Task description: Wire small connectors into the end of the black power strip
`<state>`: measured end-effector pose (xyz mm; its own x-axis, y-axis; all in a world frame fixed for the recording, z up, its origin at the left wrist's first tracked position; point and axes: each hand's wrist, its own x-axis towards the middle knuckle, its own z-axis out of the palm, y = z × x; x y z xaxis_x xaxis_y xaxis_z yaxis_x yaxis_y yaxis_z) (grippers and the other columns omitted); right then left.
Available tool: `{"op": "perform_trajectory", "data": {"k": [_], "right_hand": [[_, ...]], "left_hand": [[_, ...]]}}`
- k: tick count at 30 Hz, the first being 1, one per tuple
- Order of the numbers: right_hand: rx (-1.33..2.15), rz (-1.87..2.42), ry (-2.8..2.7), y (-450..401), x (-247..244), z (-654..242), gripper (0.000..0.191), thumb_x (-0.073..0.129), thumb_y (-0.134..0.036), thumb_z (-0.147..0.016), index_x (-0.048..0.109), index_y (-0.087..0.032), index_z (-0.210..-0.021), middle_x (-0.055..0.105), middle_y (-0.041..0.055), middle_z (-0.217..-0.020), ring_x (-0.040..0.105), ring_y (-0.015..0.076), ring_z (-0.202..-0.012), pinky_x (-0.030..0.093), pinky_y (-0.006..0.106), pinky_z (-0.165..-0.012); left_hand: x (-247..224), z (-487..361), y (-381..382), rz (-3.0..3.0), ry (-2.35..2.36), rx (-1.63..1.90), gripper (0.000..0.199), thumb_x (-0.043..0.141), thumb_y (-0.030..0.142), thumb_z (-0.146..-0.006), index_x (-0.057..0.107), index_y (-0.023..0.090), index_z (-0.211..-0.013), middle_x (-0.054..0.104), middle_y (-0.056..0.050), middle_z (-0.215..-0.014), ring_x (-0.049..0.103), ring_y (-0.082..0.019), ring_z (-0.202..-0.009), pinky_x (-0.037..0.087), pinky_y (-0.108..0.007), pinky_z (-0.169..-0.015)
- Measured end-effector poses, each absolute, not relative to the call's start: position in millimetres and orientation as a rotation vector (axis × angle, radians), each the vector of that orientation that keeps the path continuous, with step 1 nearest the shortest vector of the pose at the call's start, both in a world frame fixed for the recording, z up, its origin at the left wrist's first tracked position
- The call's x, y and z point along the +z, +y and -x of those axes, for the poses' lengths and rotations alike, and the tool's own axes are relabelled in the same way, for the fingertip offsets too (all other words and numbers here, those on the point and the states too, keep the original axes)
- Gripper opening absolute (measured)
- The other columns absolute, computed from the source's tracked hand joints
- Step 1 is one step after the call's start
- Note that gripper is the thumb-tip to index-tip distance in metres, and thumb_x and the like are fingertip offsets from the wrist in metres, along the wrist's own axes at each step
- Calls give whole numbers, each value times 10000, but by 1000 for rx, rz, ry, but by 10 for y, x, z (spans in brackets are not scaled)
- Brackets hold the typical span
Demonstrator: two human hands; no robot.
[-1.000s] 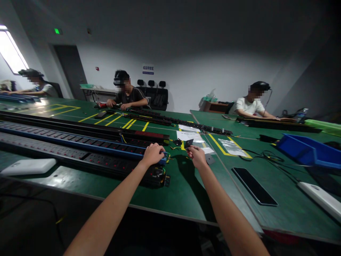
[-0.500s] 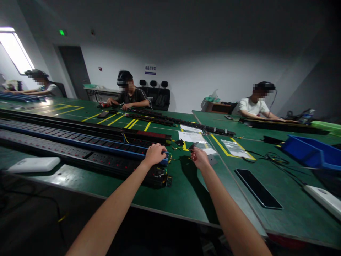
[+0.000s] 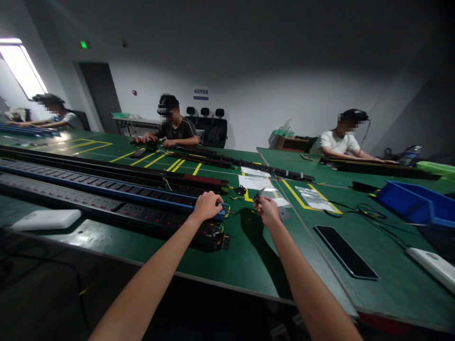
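Clearly, the fingers of the right hand (image 3: 267, 210) are pinched on a small, thin, dark plate (image 3: 259, 193), its pointed corner jutting above their tips. Left of them, the left hand's (image 3: 207, 207) fingers curl over the end of a long strip (image 3: 106, 183), blue-edged with a row of black segments; I cannot tell whether they clamp it. Yellow-green wires (image 3: 228, 208) poke out just beside those fingers.
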<state>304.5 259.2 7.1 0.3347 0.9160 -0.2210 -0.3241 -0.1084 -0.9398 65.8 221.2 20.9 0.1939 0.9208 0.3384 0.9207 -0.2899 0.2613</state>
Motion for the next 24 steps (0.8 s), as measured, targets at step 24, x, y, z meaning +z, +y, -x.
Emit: {"op": "perform_trajectory", "data": {"k": [24], "right_hand": [[1447,1177,-560,2445,263,-3020,481,445,-632,-941,625,-186,-940,677,25,-715,557,92,-446,400,168,-351]], "left_hand": [[215,-656,2203,-2427,1893,675,192,604,292,-816,745,293,-946,678,-31,-1010,607,-222,-985,485,-334,-901]]}}
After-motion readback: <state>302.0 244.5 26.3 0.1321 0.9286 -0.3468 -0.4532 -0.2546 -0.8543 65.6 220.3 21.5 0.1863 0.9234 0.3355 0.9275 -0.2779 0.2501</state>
